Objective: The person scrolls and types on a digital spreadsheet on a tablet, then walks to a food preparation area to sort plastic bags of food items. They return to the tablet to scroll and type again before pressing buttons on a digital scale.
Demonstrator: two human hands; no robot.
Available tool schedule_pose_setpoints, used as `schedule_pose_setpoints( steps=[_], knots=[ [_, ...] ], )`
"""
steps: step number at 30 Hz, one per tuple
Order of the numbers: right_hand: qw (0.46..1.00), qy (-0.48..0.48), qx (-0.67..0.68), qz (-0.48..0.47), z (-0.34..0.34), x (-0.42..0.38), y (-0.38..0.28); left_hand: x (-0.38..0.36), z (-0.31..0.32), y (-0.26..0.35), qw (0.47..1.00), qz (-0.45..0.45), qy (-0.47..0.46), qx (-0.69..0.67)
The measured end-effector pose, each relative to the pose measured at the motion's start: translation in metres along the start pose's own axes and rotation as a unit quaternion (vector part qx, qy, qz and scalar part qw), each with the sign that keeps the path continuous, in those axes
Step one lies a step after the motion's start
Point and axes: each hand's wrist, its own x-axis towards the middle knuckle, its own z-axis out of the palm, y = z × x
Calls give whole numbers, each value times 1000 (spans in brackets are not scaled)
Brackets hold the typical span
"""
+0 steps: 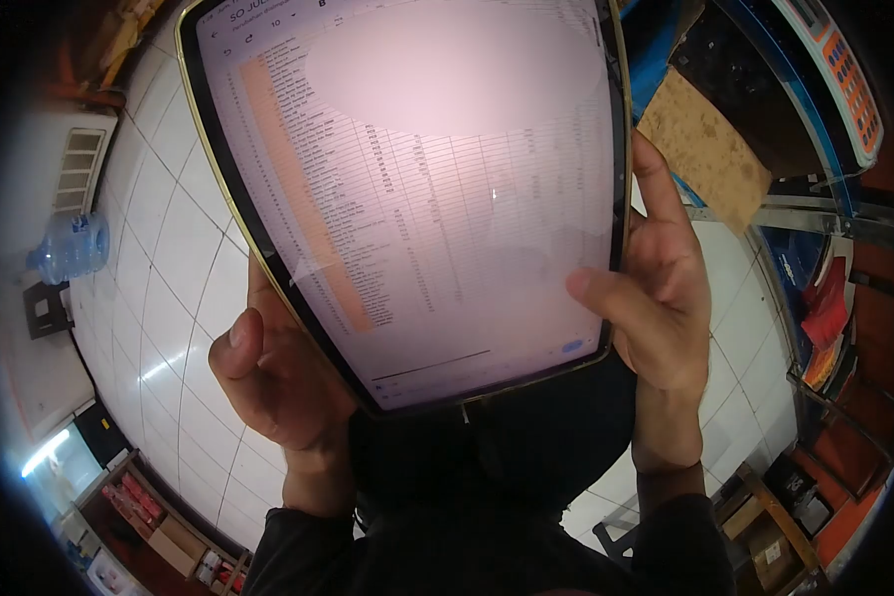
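Note:
A tablet (467,219) with a gold-coloured edge is held up in front of me, its screen lit with a spreadsheet that has an orange column at the left. My left hand (278,377) grips its lower left edge, the thumb beside the frame and the other fingers partly hidden behind it. My right hand (666,288) holds the right edge, fingers behind, with the thumb lying over the lower right of the screen. A bright glare washes out the upper part of the display.
A blue water bottle (74,248) lies at the left by a white wall unit. At the upper right are a calculator (834,79) with orange keys and a piece of brown cardboard (710,149). Shelves with boxes (174,541) stand at the lower left. White floor tiles (159,308) surround me.

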Motion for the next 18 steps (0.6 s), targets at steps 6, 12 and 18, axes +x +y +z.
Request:
schedule_pose_setpoints(
  steps=[6, 12, 18],
  knots=[
    [999, -10, -5, -31, -8, -2, 6, -2, -2, 0, 994, -11, 71, 80],
    [999, -6, -16, -35, -2, -1, 2, 0, -1, -3, 1000, 10, 11, -4],
    [1000, 6, 14, 5, 1, 0, -2, -3, -6, -2, 999, 21, -20, 24]
  ],
)
